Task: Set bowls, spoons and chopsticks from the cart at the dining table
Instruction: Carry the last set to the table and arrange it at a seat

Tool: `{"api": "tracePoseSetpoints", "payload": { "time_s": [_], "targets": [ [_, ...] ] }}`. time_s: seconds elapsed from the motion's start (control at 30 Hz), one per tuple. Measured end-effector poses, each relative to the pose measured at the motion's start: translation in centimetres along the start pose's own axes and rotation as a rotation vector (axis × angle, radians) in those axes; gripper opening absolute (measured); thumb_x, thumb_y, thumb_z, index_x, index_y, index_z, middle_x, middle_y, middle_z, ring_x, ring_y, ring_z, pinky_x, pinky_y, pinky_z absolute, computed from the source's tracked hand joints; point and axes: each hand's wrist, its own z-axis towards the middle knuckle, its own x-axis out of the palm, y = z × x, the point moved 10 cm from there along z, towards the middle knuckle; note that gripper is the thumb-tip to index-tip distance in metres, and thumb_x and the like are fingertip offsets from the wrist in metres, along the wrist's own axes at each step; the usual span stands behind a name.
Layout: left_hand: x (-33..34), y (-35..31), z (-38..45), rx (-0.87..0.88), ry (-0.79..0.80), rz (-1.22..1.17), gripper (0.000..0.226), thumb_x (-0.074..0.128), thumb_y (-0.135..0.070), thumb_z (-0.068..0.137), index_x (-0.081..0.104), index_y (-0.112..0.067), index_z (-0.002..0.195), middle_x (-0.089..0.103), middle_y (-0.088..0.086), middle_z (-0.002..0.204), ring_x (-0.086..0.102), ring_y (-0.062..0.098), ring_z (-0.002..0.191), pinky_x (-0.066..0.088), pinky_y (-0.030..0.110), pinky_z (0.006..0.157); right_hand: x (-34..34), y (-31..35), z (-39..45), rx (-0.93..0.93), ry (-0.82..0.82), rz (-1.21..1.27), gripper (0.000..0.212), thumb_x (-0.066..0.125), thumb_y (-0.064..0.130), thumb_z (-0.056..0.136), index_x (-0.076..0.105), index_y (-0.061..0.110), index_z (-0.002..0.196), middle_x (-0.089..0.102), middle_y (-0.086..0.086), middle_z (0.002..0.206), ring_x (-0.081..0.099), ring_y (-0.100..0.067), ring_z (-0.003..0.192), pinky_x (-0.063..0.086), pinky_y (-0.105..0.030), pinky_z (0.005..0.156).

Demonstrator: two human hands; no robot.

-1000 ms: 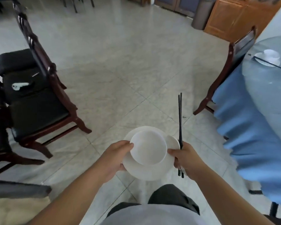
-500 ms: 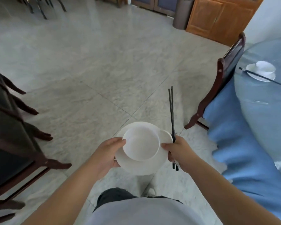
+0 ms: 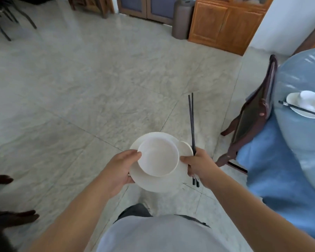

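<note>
I carry a white bowl (image 3: 157, 158) that sits on a white plate (image 3: 158, 182) in front of my waist. My left hand (image 3: 121, 169) grips the plate's left rim, thumb against the bowl. My right hand (image 3: 198, 165) holds the plate's right side and also clamps a pair of black chopsticks (image 3: 191, 120) that point away from me. A small white rim (image 3: 186, 147) shows beside the bowl; I cannot tell what it is. On the dining table (image 3: 302, 135) at the right lies another setting: a bowl on a plate (image 3: 309, 104) with chopsticks across it.
A dark wooden chair (image 3: 251, 117) is pushed against the blue-clothed table. A wooden cabinet (image 3: 224, 24) and a grey bin (image 3: 182, 19) stand at the far wall. Dark chair legs (image 3: 11, 215) show at the left edge. Grey tiled floor stretches ahead.
The view has swung to the right and forward: the chairs at the left have slid out of sight and the table setting is larger and closer. My grip on plate and chopsticks is unchanged.
</note>
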Motion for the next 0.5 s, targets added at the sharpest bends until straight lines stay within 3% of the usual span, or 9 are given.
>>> {"api": "tracePoseSetpoints", "payload": {
  "time_s": [0.2,0.5],
  "targets": [
    [-3.0,-9.3,10.1,-0.027,0.075,0.058,0.019,0.058,-0.029,0.095,0.076,-0.025,0.100,0.074,0.007,0.106,0.071,0.026,0.094,0.057,0.035,0.064,1.8,6.9,9.0,0.017,-0.058,0.067,0.025,0.060,-0.002,0.089,0.062,0.019,0.103,0.054,-0.011,0.071,0.043,-0.018,0.050,0.035,-0.029,0.044],
    [-1.7,-21.8,28.7,-0.034,0.106,0.140,0.023,0.057,-0.031,0.096,0.070,-0.020,0.111,0.073,0.008,0.108,0.070,0.028,0.098,0.056,0.036,0.065,-1.6,16.9,27.5,-0.034,-0.100,0.134,0.027,0.063,0.007,0.075,0.066,0.014,0.101,0.053,0.002,0.052,0.040,-0.016,0.043,0.035,-0.028,0.043]
  ]
}}
